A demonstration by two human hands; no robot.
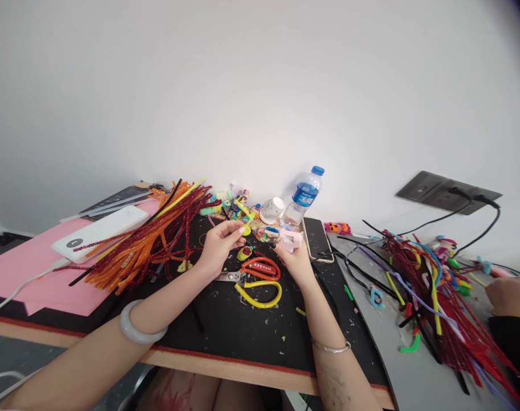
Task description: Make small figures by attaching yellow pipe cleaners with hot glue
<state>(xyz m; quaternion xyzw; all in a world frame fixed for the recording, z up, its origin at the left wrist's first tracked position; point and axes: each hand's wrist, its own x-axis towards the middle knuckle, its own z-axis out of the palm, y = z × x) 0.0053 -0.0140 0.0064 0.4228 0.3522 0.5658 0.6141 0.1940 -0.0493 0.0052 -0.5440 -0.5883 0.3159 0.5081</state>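
My left hand pinches a yellow pipe cleaner piece, with its thin end pointing up. In my right hand is a small pale pink plastic tool, whose exact kind I cannot make out. A little yellow pipe cleaner shape with a dark red middle lies on the mat between the hands. Just below it rest scissors, one handle red and the other yellow, blades toward my left wrist.
Orange and dark red pipe cleaners lie over pink paper and a white power bank. At the back stand a paper cup and a water bottle, beside a phone. Another person's hand is at far right.
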